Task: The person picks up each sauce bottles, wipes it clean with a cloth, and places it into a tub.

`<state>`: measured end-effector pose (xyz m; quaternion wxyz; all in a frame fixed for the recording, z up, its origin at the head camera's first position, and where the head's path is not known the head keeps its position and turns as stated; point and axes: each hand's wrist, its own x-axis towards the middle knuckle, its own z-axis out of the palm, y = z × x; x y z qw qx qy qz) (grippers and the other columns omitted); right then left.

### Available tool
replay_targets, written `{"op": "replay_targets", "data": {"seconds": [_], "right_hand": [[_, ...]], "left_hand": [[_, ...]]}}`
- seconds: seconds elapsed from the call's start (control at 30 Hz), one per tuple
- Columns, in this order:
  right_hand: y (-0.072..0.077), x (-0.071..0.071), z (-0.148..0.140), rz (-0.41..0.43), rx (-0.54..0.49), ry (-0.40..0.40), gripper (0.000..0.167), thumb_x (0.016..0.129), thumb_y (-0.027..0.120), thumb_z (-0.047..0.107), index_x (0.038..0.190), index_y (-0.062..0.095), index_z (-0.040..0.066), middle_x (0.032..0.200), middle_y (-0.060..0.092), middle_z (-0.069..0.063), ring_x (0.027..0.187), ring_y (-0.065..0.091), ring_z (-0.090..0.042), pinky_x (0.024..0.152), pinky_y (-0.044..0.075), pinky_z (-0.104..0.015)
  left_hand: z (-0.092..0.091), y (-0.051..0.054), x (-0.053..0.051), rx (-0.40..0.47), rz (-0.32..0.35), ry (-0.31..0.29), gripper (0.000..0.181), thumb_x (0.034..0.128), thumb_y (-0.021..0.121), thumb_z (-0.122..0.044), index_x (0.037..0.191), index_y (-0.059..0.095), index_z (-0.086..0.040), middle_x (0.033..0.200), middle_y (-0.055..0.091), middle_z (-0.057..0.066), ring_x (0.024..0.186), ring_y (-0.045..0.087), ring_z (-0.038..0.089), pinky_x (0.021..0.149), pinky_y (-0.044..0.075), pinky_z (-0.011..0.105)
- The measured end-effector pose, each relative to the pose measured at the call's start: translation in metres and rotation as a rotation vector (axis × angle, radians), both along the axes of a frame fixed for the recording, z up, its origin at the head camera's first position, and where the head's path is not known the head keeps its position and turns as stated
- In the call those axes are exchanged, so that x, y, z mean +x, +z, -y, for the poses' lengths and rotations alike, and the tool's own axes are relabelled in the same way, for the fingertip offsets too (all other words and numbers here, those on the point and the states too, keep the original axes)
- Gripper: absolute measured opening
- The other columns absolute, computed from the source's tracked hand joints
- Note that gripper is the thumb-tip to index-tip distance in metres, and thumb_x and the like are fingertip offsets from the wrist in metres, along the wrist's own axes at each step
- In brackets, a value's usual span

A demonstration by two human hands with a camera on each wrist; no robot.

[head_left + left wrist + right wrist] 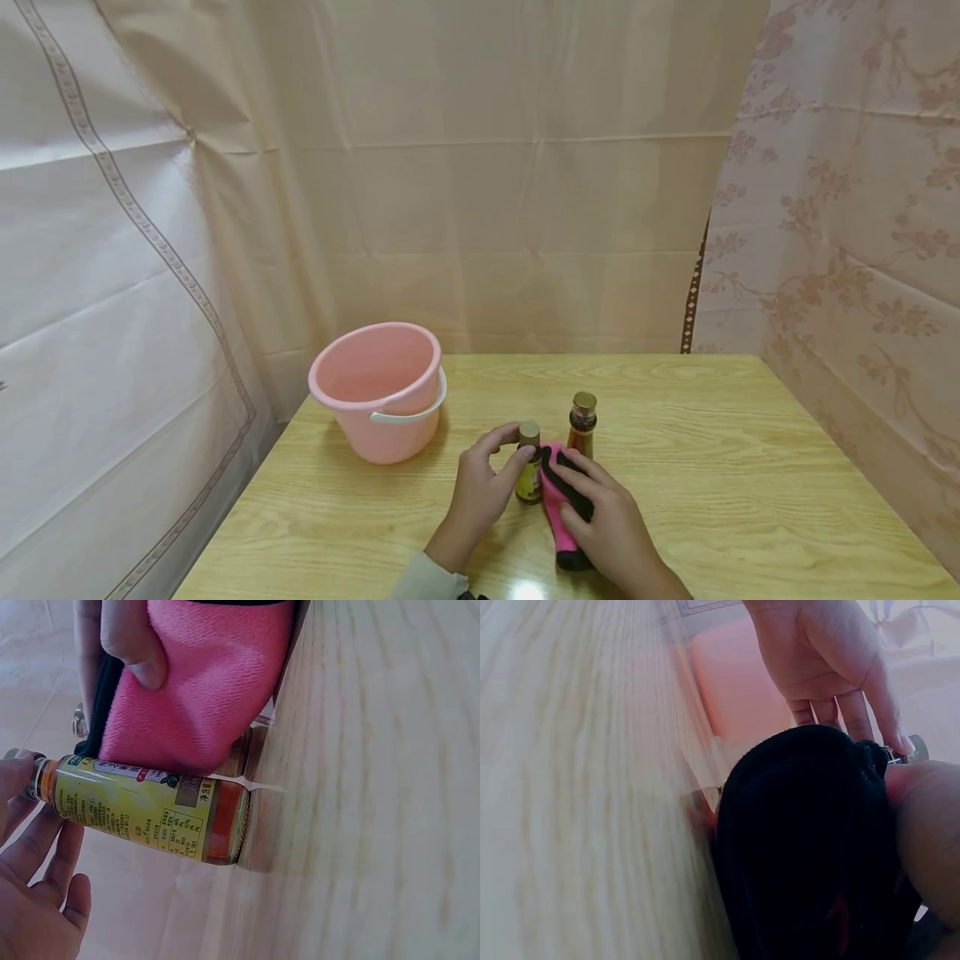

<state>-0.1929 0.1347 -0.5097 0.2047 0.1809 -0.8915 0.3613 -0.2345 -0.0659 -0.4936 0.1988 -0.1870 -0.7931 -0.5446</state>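
A small glass bottle with a yellow label (135, 802) stands upright on the table. My left hand (480, 483) pinches it at its gold cap and neck between thumb and fingers. In my right hand (611, 521) is a folded pink and black cloth (557, 508), fuzzy on its pink side. The cloth lies against the bottle's right side, and the right fingers (131, 645) curl over it in the left wrist view. Right behind the cloth stands a second gold-capped bottle (582, 425), its lower part hidden. In the right wrist view the cloth's black side covers most of the first bottle.
A pink bucket (386, 433) with a pale handle (408, 417) stands on the left of the wooden table (712, 467). Beige curtains (510, 208) hang behind the table, with a flowered one (847, 250) on the right.
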Motion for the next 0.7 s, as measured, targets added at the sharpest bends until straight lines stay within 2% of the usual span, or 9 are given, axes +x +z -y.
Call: {"op": "replay_targets", "data": {"seconds": [0.17, 0.33, 0.4, 0.47, 0.53, 0.6, 0.7], "right_hand": [[0.0003, -0.0011, 0.0005, 0.089, 0.034, -0.025, 0.054, 0.083, 0.085, 0.01, 0.132, 0.072, 0.029, 0.152, 0.056, 0.006, 0.135, 0.058, -0.024, 0.091, 0.057, -0.038], [0.002, -0.0013, 0.0006, 0.17, 0.051, -0.027, 0.054, 0.084, 0.081, 0.009, 0.133, 0.072, 0.029, 0.153, 0.055, 0.002, 0.135, 0.058, -0.025, 0.079, 0.051, -0.03], [0.0025, -0.0014, 0.0005, 0.191, 0.056, -0.025, 0.054, 0.084, 0.08, 0.008, 0.133, 0.071, 0.029, 0.153, 0.055, 0.0, 0.135, 0.057, -0.026, 0.08, 0.051, -0.032], [0.0029, -0.0017, 0.0004, 0.208, 0.063, -0.024, 0.054, 0.084, 0.079, 0.009, 0.134, 0.071, 0.029, 0.154, 0.054, 0.0, 0.137, 0.056, -0.027, 0.089, 0.055, -0.038], [0.003, -0.0019, 0.0004, 0.22, 0.072, -0.024, 0.054, 0.085, 0.079, 0.01, 0.134, 0.07, 0.029, 0.154, 0.054, 0.0, 0.138, 0.054, -0.028, 0.097, 0.054, -0.046], [0.0031, -0.002, 0.0004, 0.229, 0.078, -0.023, 0.054, 0.085, 0.079, 0.01, 0.135, 0.07, 0.029, 0.155, 0.053, -0.001, 0.139, 0.054, -0.028, 0.099, 0.053, -0.047], [0.003, -0.0021, 0.0005, 0.233, 0.083, -0.021, 0.054, 0.085, 0.079, 0.011, 0.135, 0.07, 0.03, 0.155, 0.053, 0.0, 0.139, 0.053, -0.028, 0.093, 0.052, -0.042]], "left_hand": [[0.0003, 0.0007, 0.0007, 0.006, 0.028, -0.001, 0.032, 0.0982, 0.071, -0.038, 0.128, 0.071, -0.026, 0.114, 0.075, -0.014, 0.112, 0.068, 0.009, 0.098, 0.049, 0.043], [0.0004, 0.002, 0.0013, 0.014, 0.028, 0.008, 0.033, 0.0974, 0.073, -0.037, 0.128, 0.072, -0.024, 0.115, 0.074, -0.012, 0.112, 0.067, 0.009, 0.097, 0.049, 0.036], [0.0003, 0.0025, 0.0016, 0.019, 0.022, 0.012, 0.032, 0.097, 0.073, -0.036, 0.127, 0.072, -0.024, 0.115, 0.072, -0.012, 0.111, 0.066, 0.01, 0.096, 0.048, 0.035], [0.0004, 0.0026, 0.0019, 0.019, 0.016, 0.016, 0.032, 0.097, 0.073, -0.036, 0.127, 0.072, -0.024, 0.114, 0.07, -0.012, 0.11, 0.066, 0.01, 0.095, 0.047, 0.034], [0.0004, 0.0021, 0.0019, 0.017, 0.012, 0.017, 0.033, 0.0972, 0.073, -0.036, 0.127, 0.072, -0.023, 0.113, 0.069, -0.012, 0.108, 0.065, 0.011, 0.094, 0.047, 0.034], [0.0004, 0.0017, 0.0016, 0.013, 0.008, 0.019, 0.033, 0.0978, 0.072, -0.036, 0.128, 0.072, -0.023, 0.113, 0.068, -0.012, 0.108, 0.065, 0.01, 0.094, 0.046, 0.034], [0.0008, 0.0012, 0.0011, 0.004, 0.007, 0.02, 0.034, 0.0982, 0.072, -0.036, 0.129, 0.071, -0.022, 0.113, 0.068, -0.012, 0.109, 0.065, 0.01, 0.094, 0.046, 0.035]]}}
